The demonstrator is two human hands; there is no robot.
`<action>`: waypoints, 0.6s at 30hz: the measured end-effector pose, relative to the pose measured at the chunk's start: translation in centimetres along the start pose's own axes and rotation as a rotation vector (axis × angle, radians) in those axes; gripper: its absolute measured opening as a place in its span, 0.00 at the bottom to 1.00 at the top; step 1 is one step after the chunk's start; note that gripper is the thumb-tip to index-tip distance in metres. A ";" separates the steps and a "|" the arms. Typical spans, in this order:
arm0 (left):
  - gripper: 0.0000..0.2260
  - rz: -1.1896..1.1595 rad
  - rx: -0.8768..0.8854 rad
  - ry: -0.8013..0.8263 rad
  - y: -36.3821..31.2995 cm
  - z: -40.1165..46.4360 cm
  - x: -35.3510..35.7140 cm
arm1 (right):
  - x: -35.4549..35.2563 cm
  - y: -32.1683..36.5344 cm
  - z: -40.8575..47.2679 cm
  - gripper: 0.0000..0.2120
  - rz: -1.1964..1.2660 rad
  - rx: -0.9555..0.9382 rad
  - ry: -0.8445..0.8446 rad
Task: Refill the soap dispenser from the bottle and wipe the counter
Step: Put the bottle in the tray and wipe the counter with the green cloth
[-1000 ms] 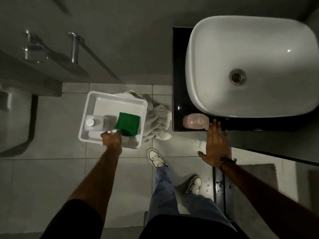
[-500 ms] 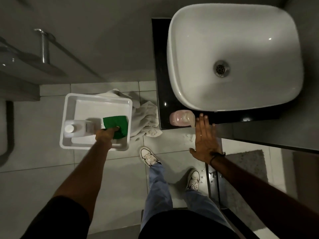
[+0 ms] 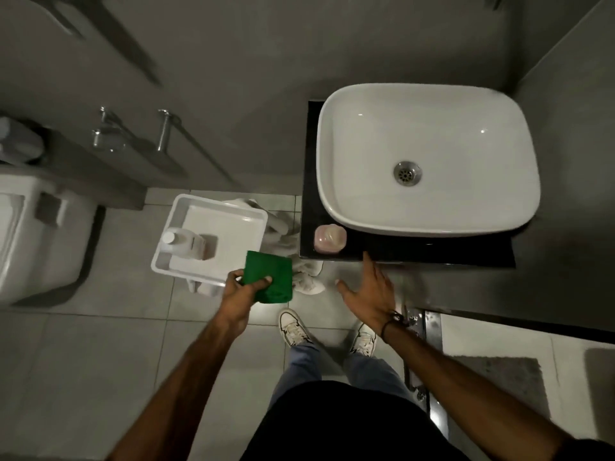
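Head view shows my left hand pinching the green cloth above the tray; my right hand spreads empty near the counter; bottle sits in tray, dispenser beside basin; wiping seems in hand; next, carry cloth to counter.

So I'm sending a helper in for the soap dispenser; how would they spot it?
Find the white sink on the black counter. At the counter's front left corner, beside the basin, sits the dispenser: small, squarish, pale pink, the only thing on the counter besides the sink.
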State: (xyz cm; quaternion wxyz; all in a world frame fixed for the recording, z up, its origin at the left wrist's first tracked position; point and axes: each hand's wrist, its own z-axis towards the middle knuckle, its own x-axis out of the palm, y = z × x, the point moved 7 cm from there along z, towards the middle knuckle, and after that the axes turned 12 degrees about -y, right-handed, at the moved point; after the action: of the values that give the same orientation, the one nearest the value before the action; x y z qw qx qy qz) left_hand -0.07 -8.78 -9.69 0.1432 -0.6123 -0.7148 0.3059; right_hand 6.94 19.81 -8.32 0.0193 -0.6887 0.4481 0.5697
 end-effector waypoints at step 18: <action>0.31 0.531 0.846 -0.040 -5.0 -9.5 14.7 | -19.2 -17.4 3.4 0.11 0.633 0.359 -0.407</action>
State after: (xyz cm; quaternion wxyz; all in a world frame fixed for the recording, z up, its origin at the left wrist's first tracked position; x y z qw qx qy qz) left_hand -1.55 7.59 -1.80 0.2824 -0.6556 -0.3502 0.6065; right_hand 16.42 43.40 -2.51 0.0512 -0.3760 0.7171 0.5846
